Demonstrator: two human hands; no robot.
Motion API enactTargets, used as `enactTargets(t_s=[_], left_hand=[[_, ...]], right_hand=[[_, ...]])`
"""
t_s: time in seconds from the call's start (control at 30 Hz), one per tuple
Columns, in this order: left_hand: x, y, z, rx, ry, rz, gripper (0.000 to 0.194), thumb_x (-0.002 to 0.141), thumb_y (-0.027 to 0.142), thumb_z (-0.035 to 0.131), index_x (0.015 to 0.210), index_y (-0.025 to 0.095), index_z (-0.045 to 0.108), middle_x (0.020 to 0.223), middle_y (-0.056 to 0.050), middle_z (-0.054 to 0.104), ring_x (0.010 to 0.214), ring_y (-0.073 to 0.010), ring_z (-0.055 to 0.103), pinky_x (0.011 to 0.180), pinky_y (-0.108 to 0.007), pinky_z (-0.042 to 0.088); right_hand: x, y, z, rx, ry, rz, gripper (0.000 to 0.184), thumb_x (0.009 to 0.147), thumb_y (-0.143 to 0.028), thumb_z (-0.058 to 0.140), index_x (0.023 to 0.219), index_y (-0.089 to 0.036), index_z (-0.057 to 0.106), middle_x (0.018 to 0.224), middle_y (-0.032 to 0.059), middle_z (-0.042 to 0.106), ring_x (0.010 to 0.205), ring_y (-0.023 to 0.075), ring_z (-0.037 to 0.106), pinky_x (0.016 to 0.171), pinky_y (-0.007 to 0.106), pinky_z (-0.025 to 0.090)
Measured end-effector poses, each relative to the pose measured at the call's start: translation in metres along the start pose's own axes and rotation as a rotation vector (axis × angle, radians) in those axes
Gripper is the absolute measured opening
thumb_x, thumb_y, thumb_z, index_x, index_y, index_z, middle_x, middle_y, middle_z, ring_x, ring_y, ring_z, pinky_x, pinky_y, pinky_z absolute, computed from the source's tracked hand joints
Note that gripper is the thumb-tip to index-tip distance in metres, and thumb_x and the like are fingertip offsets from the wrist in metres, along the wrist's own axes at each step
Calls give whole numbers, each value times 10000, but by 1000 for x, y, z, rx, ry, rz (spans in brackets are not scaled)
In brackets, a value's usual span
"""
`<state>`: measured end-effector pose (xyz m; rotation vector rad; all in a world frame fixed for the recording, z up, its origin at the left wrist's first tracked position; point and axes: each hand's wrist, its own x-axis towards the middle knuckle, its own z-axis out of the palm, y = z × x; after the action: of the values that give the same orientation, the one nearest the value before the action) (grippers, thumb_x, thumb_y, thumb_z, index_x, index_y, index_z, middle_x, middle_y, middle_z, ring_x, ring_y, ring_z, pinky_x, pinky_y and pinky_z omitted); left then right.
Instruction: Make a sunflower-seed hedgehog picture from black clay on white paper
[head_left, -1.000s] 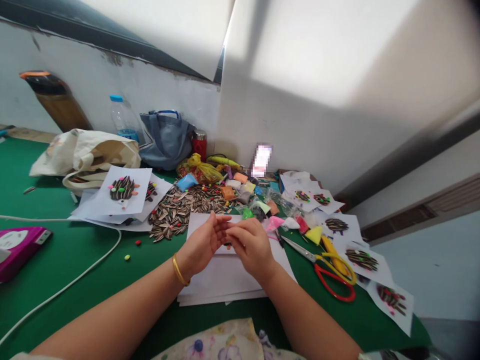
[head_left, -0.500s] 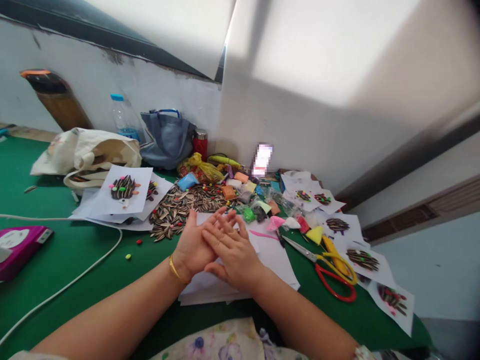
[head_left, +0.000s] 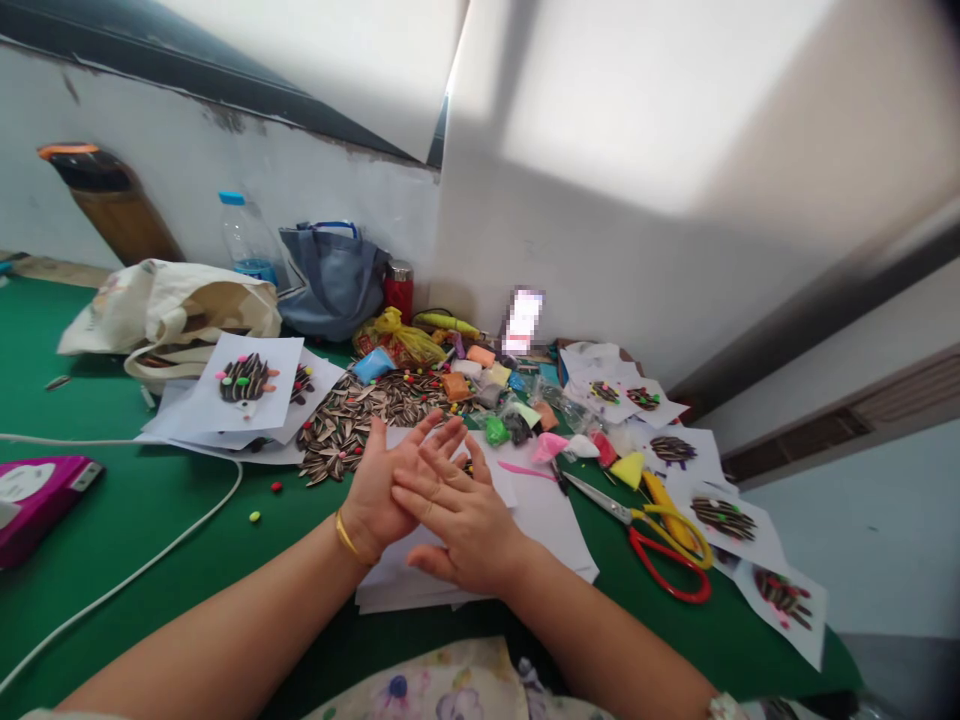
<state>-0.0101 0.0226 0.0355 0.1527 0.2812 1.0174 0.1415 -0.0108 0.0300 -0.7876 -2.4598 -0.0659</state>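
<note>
1. Fingers (head_left: 431,430) spread wide on both hands, nothing visibly gripped. The right hand (head_left: 461,525) lies across the left hand (head_left: 379,485); whether anything small sits between the palms cannot be told.
2. Stack of white paper (head_left: 420,592) directly under both hands, its edges slightly uneven. Pressure or a slide of the hands could likely shift the sheets.
3. Sunflower seed pile (head_left: 352,425) just beyond the stack, near the left fingertips. A careless sweep could scatter it.
4. Scissors (head_left: 645,525) right of the stack, blades pointing toward it. An unwatched reach could meet the tips.
5. Loose beads (head_left: 276,487) left of the stack, on the green table cover (head_left: 135,560). A bump could send them rolling.
</note>
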Motion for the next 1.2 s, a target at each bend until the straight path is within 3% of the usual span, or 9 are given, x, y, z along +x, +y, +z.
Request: enactTargets(t_s=[0.13, 0.27, 0.43, 0.57, 0.73, 0.87, 1.0, 1.2], left_hand=[[0, -1, 0, 9, 4, -43, 725, 861, 712, 309, 1323, 176, 470, 1393, -164, 487, 1299, -312, 458, 1054, -488, 390], [0, -1, -2, 4, 3, -3, 709, 860, 707, 324, 1313, 184, 479, 1371, -164, 509, 1290, -313, 467, 1052, -502, 387], [0, 0, -3, 7, -12, -30, 721, 862, 702, 326, 1320, 166, 478, 1371, -178, 504, 1287, -316, 469, 1052, -492, 390], [0, 1, -1, 2, 15, -10, 716, 861, 701, 332, 1304, 162, 491, 1354, -177, 519, 1271, -318, 484, 1048, -490, 395], [-1, -1, 2, -4, 7, -23, 702, 863, 697, 333, 1303, 175, 500, 1361, -167, 518, 1252, -311, 503, 1039, -491, 407], [-1, -2, 4, -5, 44, -24, 723, 862, 707, 311, 1306, 166, 496, 1330, -175, 542, 1238, -306, 516, 1049, -491, 395], [-2, 0, 5, 11, 29, -21, 723, 870, 704, 287, 1315, 169, 484, 1352, -175, 524, 1244, -303, 511, 1045, -492, 397], [-1, 2, 3, 23, 45, -15, 709, 868, 700, 311, 1307, 173, 487, 1349, -172, 529, 1250, -298, 509, 1036, -480, 412]], right_hand=[[0, 0, 0, -10, 40, 83, 528, 939, -549, 392, 1346, -235, 514, 1360, 28, 559, 1420, 257, 265, 1175, 540, -69], [-1, 0, 0, 17, 20, -12, 515, 926, -555, 413, 1315, -244, 543, 1350, 14, 568, 1418, 251, 271, 1180, 539, -40], [1, 1, -1, -8, 54, 91, 498, 939, -519, 419, 1320, -221, 538, 1340, 32, 576, 1413, 251, 283, 1177, 541, -54], [2, 0, -3, 24, 9, -9, 492, 926, -540, 431, 1292, -238, 562, 1342, 18, 574, 1408, 245, 295, 1186, 526, -35], [1, 1, -5, -18, 16, 99, 479, 936, -500, 439, 1313, -224, 542, 1335, 43, 581, 1410, 247, 292, 1181, 534, -39], [0, 1, -2, 14, 14, 17, 515, 918, -546, 435, 1323, -242, 533, 1350, 31, 568, 1420, 260, 265, 1176, 555, -40], [0, 0, -3, -23, 33, 91, 484, 925, -493, 467, 1327, -230, 528, 1338, 37, 579, 1418, 261, 269, 1169, 568, -55], [1, -1, -4, 0, 27, 65, 476, 932, -466, 457, 1343, -232, 511, 1368, 32, 550, 1420, 255, 265, 1159, 573, -92]])
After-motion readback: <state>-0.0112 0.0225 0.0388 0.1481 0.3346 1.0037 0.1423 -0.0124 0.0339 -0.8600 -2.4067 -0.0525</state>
